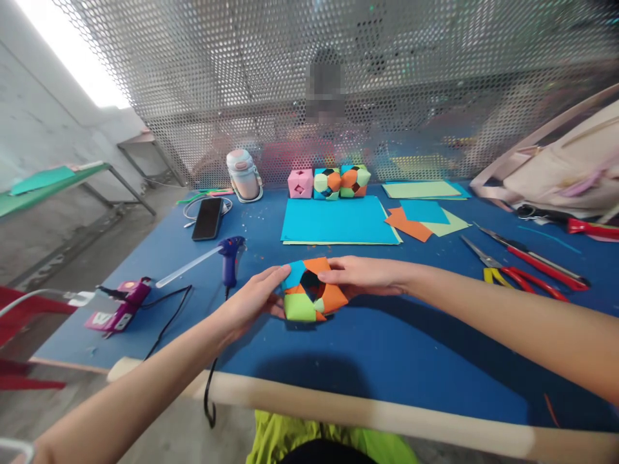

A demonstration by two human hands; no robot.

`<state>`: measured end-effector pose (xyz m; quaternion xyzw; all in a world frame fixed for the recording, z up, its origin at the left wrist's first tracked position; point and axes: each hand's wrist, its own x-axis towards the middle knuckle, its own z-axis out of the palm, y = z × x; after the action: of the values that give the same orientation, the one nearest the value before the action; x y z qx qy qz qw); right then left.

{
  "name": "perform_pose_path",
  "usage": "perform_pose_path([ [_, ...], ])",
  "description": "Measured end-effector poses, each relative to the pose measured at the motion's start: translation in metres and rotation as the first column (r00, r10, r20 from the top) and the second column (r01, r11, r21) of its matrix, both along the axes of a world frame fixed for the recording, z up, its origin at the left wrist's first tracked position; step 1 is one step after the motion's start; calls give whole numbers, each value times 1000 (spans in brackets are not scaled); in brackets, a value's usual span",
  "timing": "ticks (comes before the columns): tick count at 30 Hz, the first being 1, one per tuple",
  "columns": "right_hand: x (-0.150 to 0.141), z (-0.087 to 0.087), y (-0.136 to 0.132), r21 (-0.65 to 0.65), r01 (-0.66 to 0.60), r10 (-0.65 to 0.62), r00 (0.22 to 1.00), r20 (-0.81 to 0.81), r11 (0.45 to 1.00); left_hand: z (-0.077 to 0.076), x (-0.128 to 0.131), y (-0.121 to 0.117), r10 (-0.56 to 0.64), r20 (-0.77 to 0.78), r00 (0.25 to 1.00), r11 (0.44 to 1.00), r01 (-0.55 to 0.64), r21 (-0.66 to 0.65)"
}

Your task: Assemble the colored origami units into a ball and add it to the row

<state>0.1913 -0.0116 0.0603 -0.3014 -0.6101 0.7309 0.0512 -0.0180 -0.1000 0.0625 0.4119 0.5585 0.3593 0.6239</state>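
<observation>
A folded paper cube [312, 290] of orange, green and blue panels, with a dark opening on top, sits just above the blue table [387, 348]. My left hand [254, 299] grips its left side, thumb on the blue panel. My right hand [362, 276] holds its right side, fingers closed along the orange top edge. Both hands are at the table's middle, near the front edge.
Behind lie blue paper sheets [338, 220], loose coloured squares [423, 220] and three finished paper cubes [329, 182]. A glue gun [227, 256], phone [207, 218] and bottle [243, 174] sit left. Scissors [517, 274] and a bag [565, 167] are right. A mesh screen stands at the back.
</observation>
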Motion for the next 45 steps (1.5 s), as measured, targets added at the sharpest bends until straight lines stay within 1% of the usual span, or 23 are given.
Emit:
perform_pose_path([
  [2, -3, -3, 6, -37, 42, -41, 999, 22, 998, -4, 0, 6, -2, -36, 999, 1000, 1, -26],
  [4, -5, -6, 10, -21, 66, -65, 997, 38, 998, -5, 0, 10, -12, -95, 995, 999, 9, -38],
  [6, -6, -6, 12, 38, 81, -83, 995, 61, 996, -5, 0, 12, -30, -177, 984, 999, 25, -26],
  [8, -7, -5, 11, 125, 89, -101, 991, 88, 988, -4, 1, 11, -31, -267, 963, 999, 33, 5],
  [11, -8, -5, 8, 263, 79, -111, 988, 108, 962, -4, 1, 6, 15, -364, 931, 995, 20, 93],
  [14, -8, -7, 4, 368, 91, -117, 992, 49, 925, -10, -1, -1, 99, -446, 890, 975, 3, 223],
  [16, -5, -9, 2, 445, 134, -155, 988, 10, 885, -14, -3, -6, 165, -484, 859, 948, -4, 317],
  [18, 1, -9, -2, 520, 177, -205, 979, -4, 836, -17, -5, -11, 199, -501, 842, 920, 16, 392],
  [20, 8, -8, -8, 566, 198, -217, 976, -34, 800, -18, -7, -18, 187, -516, 836, 882, 89, 464],
  [21, 11, -8, -11, 574, 198, -198, 978, -63, 795, -18, -7, -21, 170, -532, 830, 850, 150, 506],
  [23, 18, -8, -17, 581, 174, -136, 985, -108, 795, -19, -6, -27, 139, -582, 801, 755, 295, 586],
  [25, 22, -10, -22, 600, 145, -95, 989, -114, 787, -20, -3, -30, 145, -641, 754, 656, 412, 633],
  [27, 23, -11, -26, 627, 132, -90, 991, -98, 768, -24, 2, -31, 187, -677, 712, 594, 467, 655],
  [30, 22, -11, -28, 634, 122, -94, 992, -78, 764, -28, 12, -27, 272, -683, 678, 554, 470, 687],
  [33, 20, -8, -29, 630, 107, -82, 994, -68, 769, -30, 19, -24, 336, -668, 665, 548, 438, 712],
  [39, 19, -6, -29, 629, 110, -76, 994, -80, 770, -31, 24, -25, 378, -663, 646, 594, 380, 709],
  [45, 18, -8, -29, 677, 81, -49, 997, -66, 732, -34, 22, -26, 384, -641, 665, 611, 338, 716],
])
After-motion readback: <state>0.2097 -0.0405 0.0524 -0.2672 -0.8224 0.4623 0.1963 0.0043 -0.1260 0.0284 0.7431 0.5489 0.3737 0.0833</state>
